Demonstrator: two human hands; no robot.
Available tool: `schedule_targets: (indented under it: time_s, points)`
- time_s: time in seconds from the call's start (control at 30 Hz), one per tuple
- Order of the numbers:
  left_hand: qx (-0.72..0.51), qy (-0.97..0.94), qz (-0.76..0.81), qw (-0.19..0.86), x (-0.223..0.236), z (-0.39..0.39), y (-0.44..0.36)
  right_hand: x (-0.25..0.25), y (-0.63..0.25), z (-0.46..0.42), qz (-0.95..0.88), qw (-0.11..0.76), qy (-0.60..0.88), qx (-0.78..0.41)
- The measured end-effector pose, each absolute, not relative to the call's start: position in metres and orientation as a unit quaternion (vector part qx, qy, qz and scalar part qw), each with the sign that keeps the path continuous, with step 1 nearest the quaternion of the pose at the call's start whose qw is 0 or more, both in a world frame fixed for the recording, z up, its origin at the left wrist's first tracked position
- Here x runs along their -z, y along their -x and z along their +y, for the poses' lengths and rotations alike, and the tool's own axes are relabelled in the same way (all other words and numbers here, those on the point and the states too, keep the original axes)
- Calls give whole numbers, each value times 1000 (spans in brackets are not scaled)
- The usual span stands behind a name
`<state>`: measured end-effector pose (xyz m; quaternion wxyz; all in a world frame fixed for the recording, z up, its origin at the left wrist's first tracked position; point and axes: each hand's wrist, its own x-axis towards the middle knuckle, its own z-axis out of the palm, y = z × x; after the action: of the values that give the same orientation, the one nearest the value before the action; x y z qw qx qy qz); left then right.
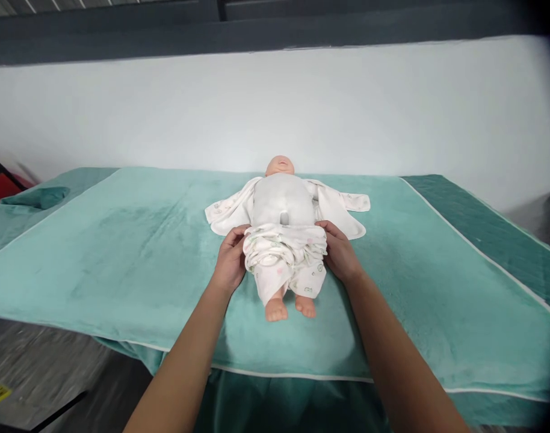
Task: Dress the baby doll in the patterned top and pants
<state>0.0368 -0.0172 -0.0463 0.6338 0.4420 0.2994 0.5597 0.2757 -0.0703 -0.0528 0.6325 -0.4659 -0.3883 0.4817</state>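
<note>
Doll trousers [284, 255] gripped at waistband: left hand [231, 261], right hand [340, 252].

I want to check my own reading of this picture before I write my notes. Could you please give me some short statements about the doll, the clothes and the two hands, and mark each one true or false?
1. The pale plastic baby doll lies on its back on the teal plush towel. True.
2. The left hand and the right hand grip the bunched white printed trousers at the doll's waist. True.
3. The white printed jacket is closed over the doll's chest. False: it lies spread open on both sides, and the torso is bare.
4. The doll's feet are covered by socks. False: they are bare.
5. The doll's head points toward the person. False: it points toward the white wall.
</note>
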Motion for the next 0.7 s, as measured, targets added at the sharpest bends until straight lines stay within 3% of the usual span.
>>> schedule_targets:
  time_s: [0.33, 0.7]
  points:
    - [-614, -522, 369, 463, 47, -7, -41, 57, -278, -70, -438, 599, 468, -479]
    - [-555, -521, 350, 546, 50, -1, -37, 58, -281, -75, -543, 550, 470, -426]
